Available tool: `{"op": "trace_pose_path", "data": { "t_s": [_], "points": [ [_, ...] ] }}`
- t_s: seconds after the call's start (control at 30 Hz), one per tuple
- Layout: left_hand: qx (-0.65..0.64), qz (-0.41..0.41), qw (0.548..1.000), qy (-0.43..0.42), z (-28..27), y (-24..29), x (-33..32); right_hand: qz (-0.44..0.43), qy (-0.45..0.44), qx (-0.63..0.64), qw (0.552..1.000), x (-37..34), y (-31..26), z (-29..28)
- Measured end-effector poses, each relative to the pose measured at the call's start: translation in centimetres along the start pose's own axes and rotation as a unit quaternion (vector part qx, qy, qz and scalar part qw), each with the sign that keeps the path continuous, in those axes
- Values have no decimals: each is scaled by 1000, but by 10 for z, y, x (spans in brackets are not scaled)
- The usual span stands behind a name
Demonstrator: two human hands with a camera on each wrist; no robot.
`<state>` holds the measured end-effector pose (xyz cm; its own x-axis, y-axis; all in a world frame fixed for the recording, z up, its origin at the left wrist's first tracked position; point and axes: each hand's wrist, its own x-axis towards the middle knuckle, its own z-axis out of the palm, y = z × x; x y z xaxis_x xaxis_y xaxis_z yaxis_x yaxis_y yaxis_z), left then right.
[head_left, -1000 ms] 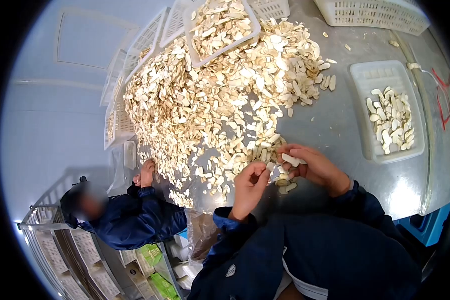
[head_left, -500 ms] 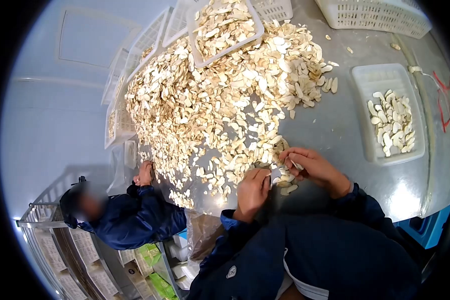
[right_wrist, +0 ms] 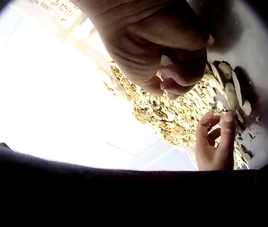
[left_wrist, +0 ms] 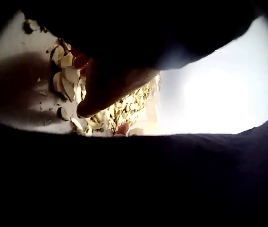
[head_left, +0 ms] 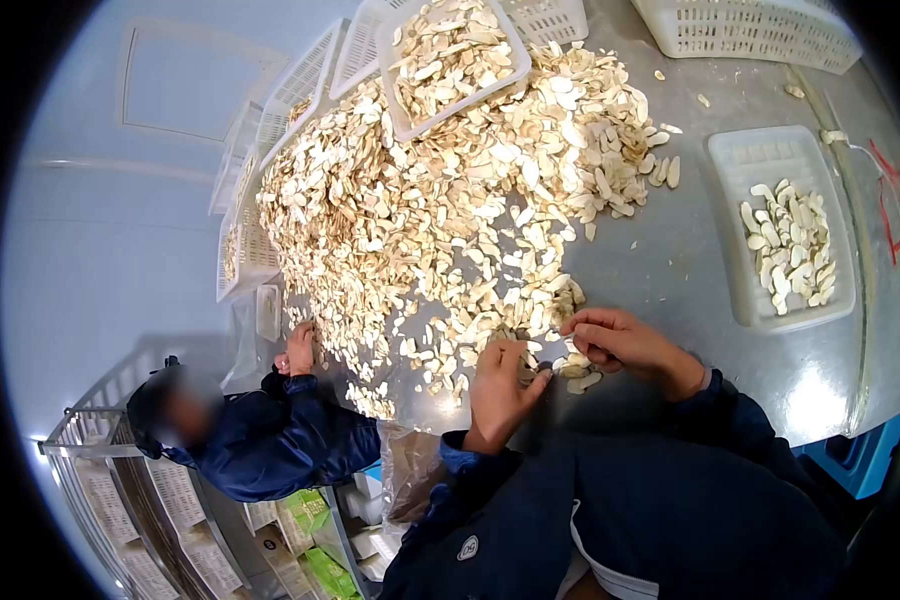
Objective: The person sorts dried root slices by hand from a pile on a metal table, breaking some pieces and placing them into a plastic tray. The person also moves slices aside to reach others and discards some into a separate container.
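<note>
Pale, oval, brown-edged slices (head_left: 582, 381) lie in a small group on the metal table before me. My left hand (head_left: 500, 396) is low over the near edge of the slices, thumb spread from the fingers. The right wrist view also shows a gap between that thumb and the fingertips, close to several slices (right_wrist: 230, 90). Across from it, my right hand (head_left: 625, 343) has its fingers curled in and thumb near the forefinger, just above the small group. Whether a slice is inside those fingers I cannot tell. In the left wrist view, a dark digit (left_wrist: 96, 97) overlaps the slices.
A large heap of slices (head_left: 370, 200) covers the table's left side, with a filled tray (head_left: 522, 75) on it and slotted baskets (head_left: 262, 255) behind. At right stands a white tray (head_left: 735, 165) partly filled with slices. Another person's hand (head_left: 298, 350) is at the heap's left edge.
Slices held up in both hands a second ago no longer show there. My left thumb has parted from the fingers, and the right fingers have curled in more.
</note>
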<state>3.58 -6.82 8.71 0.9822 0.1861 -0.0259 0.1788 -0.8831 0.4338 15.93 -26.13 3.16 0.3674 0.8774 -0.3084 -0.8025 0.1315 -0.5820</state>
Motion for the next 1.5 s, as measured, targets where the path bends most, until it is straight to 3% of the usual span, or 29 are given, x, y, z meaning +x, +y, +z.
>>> {"op": "trace_pose_path", "data": {
  "t_s": [0.2, 0.43, 0.63, 0.77, 0.8, 0.9, 1.0, 1.13, 1.5],
  "points": [
    [-48, -6, 997, 60, 12, -28, -11, -2, 41, -12, 999, 1, -4, 1],
    [-174, -94, 980, 33, 10, -45, -25, -10, 43, -16, 999, 3, -3, 1],
    [-400, -134, 907, 8, 13, -52, -28, -12, 48, -28, 998, 1, -5, 1],
    [-391, -123, 912, 34, 14, -57, -27, -14, 57, -35, 998, 1, -6, 3],
    [-435, -134, 890, 28, 16, -59, -28, -16, 59, -35, 998, 1, -5, 3],
    [-432, -107, 893, 65, 17, -58, -28, -18, 59, -33, 998, 1, -4, 2],
    [-237, -106, 963, 68, 5, -52, -27, -23, 60, -36, 997, 1, -2, 0],
    [-153, -28, 987, 42, 4, -28, -20, -28, 69, -49, 996, 0, -4, 6],
    [-143, -31, 989, 11, 9, -18, -11, -28, 55, -70, 996, 6, 4, -6]
  ]
}}
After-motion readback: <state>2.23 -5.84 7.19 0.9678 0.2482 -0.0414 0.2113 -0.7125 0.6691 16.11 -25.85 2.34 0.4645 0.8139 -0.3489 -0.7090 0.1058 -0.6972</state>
